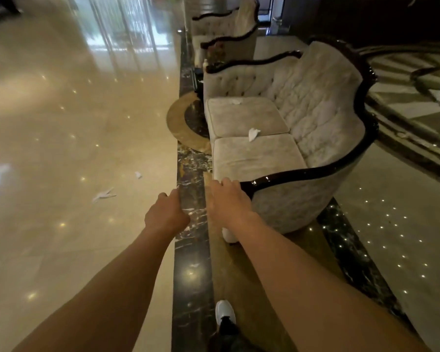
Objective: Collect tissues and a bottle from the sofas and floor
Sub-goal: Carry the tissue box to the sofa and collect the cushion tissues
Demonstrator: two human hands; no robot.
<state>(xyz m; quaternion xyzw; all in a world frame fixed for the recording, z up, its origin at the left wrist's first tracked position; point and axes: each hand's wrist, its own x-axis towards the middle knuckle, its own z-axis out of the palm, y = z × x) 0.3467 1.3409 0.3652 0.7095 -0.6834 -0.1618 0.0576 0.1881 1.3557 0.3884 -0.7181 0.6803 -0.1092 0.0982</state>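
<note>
Super shiny beige marble floor (61,110) here, throwing back window light and a bunch of little ceiling-light dots, with a dark veined marble strip (191,250) running straight up the middle of it. There's a round gold-and-black inlay (186,120) set in the floor partway along that strip, and off to the right a big dark patterned floor medallion (412,80) with curved bands. At the bottom edge you can see a white sneaker (224,311) with a dark trouser leg (226,334) over it, stepping just right of the dark strip.
</note>
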